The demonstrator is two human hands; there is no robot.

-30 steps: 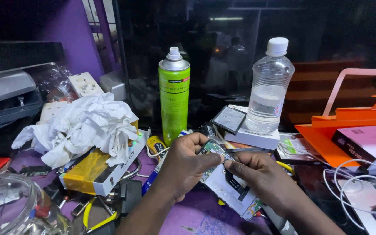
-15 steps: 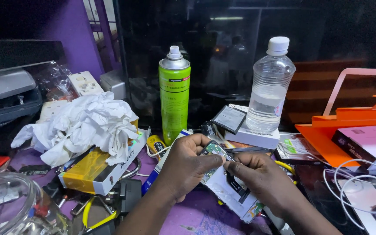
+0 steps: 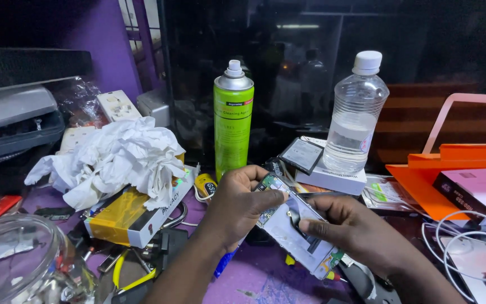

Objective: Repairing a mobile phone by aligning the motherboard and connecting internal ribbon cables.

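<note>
A glass jar [image 3: 21, 259] sits at the far left edge of the purple table [image 3: 265, 276], with yellow-handled pliers [image 3: 125, 270] lying beside it. Behind them, a heap of crumpled white tissue [image 3: 113, 160] covers a yellow and white box [image 3: 136, 217]. A green spray can [image 3: 233, 121] stands upright near the middle, at the back.

In front of the can, the person holds an opened phone [image 3: 296, 231] with its inner parts showing, tilted and lifted just above the table, between both hands. The step in hand looks like work on the phone's top end, where a small green circuit board shows. The left hand [image 3: 237, 205] curls closed around that upper end, thumb pressed on the board's edge and fingers wrapped behind. The right hand [image 3: 355, 231] grips the lower half, its thumb flat across the pale inner plate near a dark strip and its fingers bent underneath; neither hand is slack. The next move probably calls for a steady hold below and a light, careful touch at the board.

Farther right, a clear plastic bottle [image 3: 358, 118] stands on a flat white box [image 3: 333, 180], then an orange tray [image 3: 451, 169] and white cable [image 3: 468, 236].
</note>
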